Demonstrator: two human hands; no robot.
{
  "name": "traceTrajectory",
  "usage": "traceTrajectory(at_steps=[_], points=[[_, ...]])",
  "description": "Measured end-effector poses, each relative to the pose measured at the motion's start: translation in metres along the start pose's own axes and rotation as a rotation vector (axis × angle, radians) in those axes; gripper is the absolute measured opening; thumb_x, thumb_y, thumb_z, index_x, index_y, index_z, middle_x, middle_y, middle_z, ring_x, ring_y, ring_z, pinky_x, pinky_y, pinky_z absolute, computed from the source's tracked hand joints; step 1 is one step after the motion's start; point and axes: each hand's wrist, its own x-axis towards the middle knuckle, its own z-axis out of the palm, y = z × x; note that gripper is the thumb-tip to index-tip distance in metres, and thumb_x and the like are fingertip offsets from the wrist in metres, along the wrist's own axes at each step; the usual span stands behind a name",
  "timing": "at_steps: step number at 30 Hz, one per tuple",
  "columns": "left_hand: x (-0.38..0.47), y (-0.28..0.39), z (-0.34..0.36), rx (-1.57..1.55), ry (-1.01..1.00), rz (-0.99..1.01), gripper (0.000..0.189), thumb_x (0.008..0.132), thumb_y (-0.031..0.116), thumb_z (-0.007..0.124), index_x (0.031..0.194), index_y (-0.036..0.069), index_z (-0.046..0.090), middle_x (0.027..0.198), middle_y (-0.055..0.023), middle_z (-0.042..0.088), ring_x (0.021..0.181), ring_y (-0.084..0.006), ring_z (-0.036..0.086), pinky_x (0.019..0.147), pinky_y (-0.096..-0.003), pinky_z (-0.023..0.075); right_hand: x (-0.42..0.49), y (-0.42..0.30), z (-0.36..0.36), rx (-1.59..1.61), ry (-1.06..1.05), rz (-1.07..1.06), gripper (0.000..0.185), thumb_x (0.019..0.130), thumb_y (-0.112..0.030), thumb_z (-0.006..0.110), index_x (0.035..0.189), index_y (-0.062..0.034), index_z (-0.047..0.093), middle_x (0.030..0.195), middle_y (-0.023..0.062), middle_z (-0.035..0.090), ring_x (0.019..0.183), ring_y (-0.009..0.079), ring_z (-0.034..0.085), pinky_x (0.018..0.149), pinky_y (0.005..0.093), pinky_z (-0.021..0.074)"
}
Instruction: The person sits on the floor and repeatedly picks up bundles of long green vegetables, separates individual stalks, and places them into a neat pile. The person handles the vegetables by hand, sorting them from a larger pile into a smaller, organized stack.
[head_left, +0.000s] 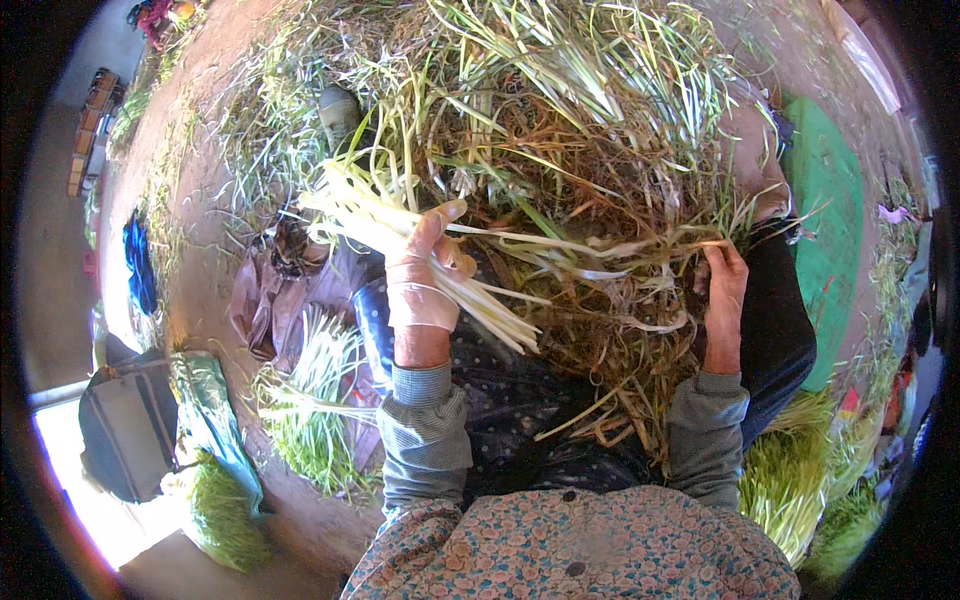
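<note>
My left hand (427, 262), with a pale band around its wrist, grips a bundle of white and pale-green leafy stalks (367, 217). Their leafy ends fan out to the upper left, and the cut-looking white ends (495, 315) point to the lower right. At the right, my right hand (724, 281) has its fingertips closed on a strand of withered leaves (667, 247); its thumb is partly hidden. Between and beneath both hands, a tangle of brown dry leaves (600, 315) covers my lap and dark dotted apron (517, 397).
Ahead lies a large heap of green stalks (570, 67). Sorted-looking bunches lie at left (319, 420) and right (787, 472). A shoe (339, 116) shows beside the heap. A green board-like slab (821, 225) lies right; a striped bag (131, 431) and blue cloth (139, 262) lie left.
</note>
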Motion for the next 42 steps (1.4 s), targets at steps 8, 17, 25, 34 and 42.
traceTrajectory(at_steps=[8, 17, 25, 34, 42], points=[[-0.003, -0.002, 0.002, 0.018, 0.093, 0.112, 0.029, 0.077, 0.027, 0.064, 0.084, -0.001, 0.061, 0.046, 0.0029, 0.035, 0.038, -0.0107, 0.032, 0.040, -0.0255, 0.0276, -0.077, -0.073, 0.129, -0.536, -0.367, -0.927, 0.029, 0.071, -0.026, 0.070, 0.081, -0.0092, 0.049, 0.057, 0.0040, 0.052, 0.044, 0.0163, 0.052, 0.037, 0.0293, 0.0412], [-0.002, 0.008, -0.010, -0.045, 0.151, 0.196, 0.025, 0.076, 0.027, 0.065, 0.080, 0.003, 0.059, 0.048, 0.0036, 0.033, 0.038, -0.0105, 0.030, 0.041, -0.0269, 0.0266, -0.040, -0.028, 0.094, -0.509, -0.394, -0.510, 0.009, 0.077, -0.010, 0.061, 0.084, -0.0065, 0.056, 0.059, 0.0046, 0.055, 0.045, 0.0092, 0.049, 0.038, 0.0221, 0.0416], [-0.003, 0.014, -0.006, -0.086, 0.055, 0.179, 0.022, 0.077, 0.025, 0.065, 0.081, 0.007, 0.055, 0.058, 0.0023, 0.047, 0.041, -0.0094, 0.033, 0.041, -0.0234, 0.0288, -0.047, -0.073, 0.050, -0.398, -0.261, -0.343, 0.029, 0.077, -0.018, 0.062, 0.102, -0.0053, 0.054, 0.096, 0.0108, 0.061, 0.081, 0.0192, 0.059, 0.075, 0.0309, 0.0484], [-0.001, 0.036, 0.006, 0.006, -0.157, 0.083, 0.025, 0.080, 0.028, 0.061, 0.084, 0.003, 0.058, 0.045, 0.0039, 0.037, 0.038, -0.0096, 0.033, 0.039, -0.0238, 0.0279, -0.056, -0.090, 0.162, -0.115, -0.965, -0.679, 0.026, 0.081, -0.023, 0.059, 0.097, -0.0027, 0.058, 0.059, 0.0115, 0.058, 0.045, 0.0208, 0.053, 0.044, 0.0342, 0.0394], [0.005, 0.019, -0.001, -0.099, -0.235, 0.139, 0.036, 0.085, 0.028, 0.055, 0.109, 0.002, 0.052, 0.050, 0.0046, 0.032, 0.042, -0.0071, 0.031, 0.042, -0.0225, 0.0263, -0.066, -0.034, 0.095, -0.078, -0.685, -0.411, 0.018, 0.085, -0.019, 0.056, 0.088, -0.0023, 0.060, 0.062, 0.0040, 0.058, 0.050, 0.0079, 0.051, 0.041, 0.0237, 0.0392]])
